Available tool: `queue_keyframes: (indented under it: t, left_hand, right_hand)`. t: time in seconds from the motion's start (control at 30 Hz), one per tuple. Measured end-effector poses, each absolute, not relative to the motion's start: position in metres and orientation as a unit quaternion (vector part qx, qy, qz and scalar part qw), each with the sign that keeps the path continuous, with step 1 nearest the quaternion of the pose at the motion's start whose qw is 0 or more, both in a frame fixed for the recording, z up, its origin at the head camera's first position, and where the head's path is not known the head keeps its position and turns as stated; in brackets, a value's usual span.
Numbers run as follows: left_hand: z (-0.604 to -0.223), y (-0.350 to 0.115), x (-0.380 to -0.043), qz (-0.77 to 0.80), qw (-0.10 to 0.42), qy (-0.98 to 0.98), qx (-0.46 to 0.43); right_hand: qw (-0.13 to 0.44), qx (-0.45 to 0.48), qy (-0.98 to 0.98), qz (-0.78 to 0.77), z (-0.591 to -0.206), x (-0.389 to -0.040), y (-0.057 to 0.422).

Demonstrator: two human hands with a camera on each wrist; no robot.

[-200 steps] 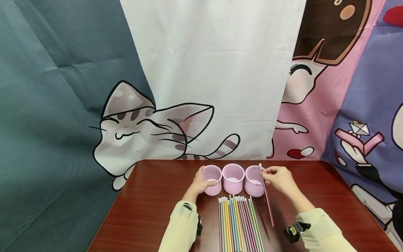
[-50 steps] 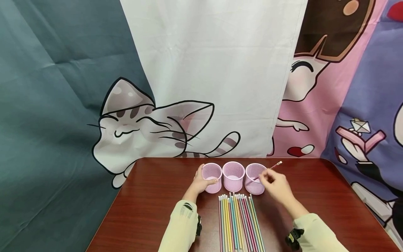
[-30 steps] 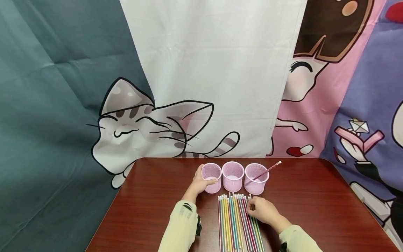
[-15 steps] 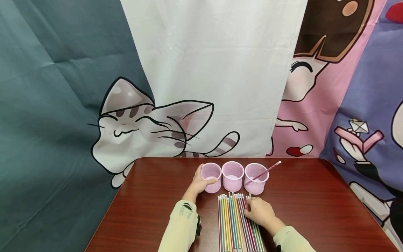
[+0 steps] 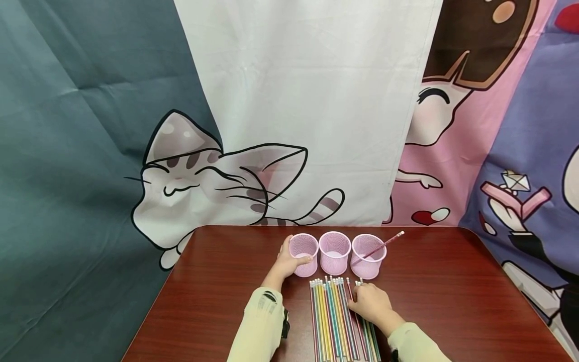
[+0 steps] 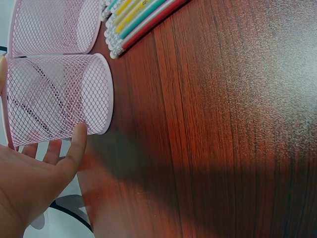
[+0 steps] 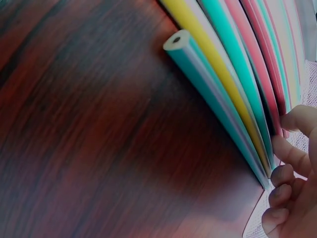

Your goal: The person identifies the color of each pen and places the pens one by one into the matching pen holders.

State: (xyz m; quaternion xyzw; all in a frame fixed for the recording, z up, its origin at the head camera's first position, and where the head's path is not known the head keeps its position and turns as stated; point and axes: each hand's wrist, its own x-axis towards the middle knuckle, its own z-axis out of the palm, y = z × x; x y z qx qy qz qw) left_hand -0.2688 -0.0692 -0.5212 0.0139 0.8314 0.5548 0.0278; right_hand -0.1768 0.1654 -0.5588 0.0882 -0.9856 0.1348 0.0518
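My left hand [image 5: 286, 262] grips the leftmost of three pink mesh pencil cups [image 5: 305, 269], fingers round its outer side and thumb across the front. Below the cups, a row of striped pencils [image 5: 329, 319] lies side by side, eraser ends toward the cups. My right hand [image 5: 374, 304] is low over the right part of this row, its thumb and forefinger pinching a red pencil [image 5: 349, 288]; the other fingers curl inward in the right wrist view. Another red pencil [image 5: 392, 238] leans in the rightmost cup [image 5: 367, 270], eraser end up and out to the right.
The middle pencil cup [image 5: 334, 264] stands between the other two at the back of the brown wooden table [image 5: 452, 281]. A cartoon-printed cloth [image 5: 307, 100] hangs behind the table's far edge. A teal pencil [image 7: 208, 89] lies outermost on the row's right side.
My right hand has let go of the red pencil in the rightmost cup and come down to the row. The left pencils have shifted slightly left, opening a gap. My left hand stays put.
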Motion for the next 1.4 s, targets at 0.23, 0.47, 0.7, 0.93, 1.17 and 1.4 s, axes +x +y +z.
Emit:
queue_keyframes:
  t: [0.23,0.47,0.7,0.93,1.17,1.4]
  left_hand:
    - [-0.52,-0.068,-0.27,0.55,0.028,0.834,0.016]
    - [-0.52,-0.067,-0.27,0.552,0.028,0.833,0.017]
    - [-0.52,-0.066,-0.269,0.553,0.027,0.833,0.023]
    - [-0.521,-0.067,-0.269,0.552,0.023,0.833,0.024]
    - [-0.521,-0.069,-0.269,0.553,0.026,0.833,0.021]
    - [-0.523,-0.069,-0.269,0.548,0.024,0.836,0.019]
  right_hand:
    - [0.044,0.076,-0.986,0.14,-0.56,-0.177,0.164]
    - [0.031,0.044,-0.987,0.153,-0.558,-0.177,0.162]
    - [0.02,0.021,-0.986,0.164,-0.559,-0.177,0.164]
    - [0.029,0.021,-0.983,0.178,-0.55,-0.178,0.165]
    - [0.041,0.024,-0.98,0.192,-0.536,-0.177,0.165]
    - [0.057,0.02,-0.977,0.203,-0.524,-0.177,0.164]
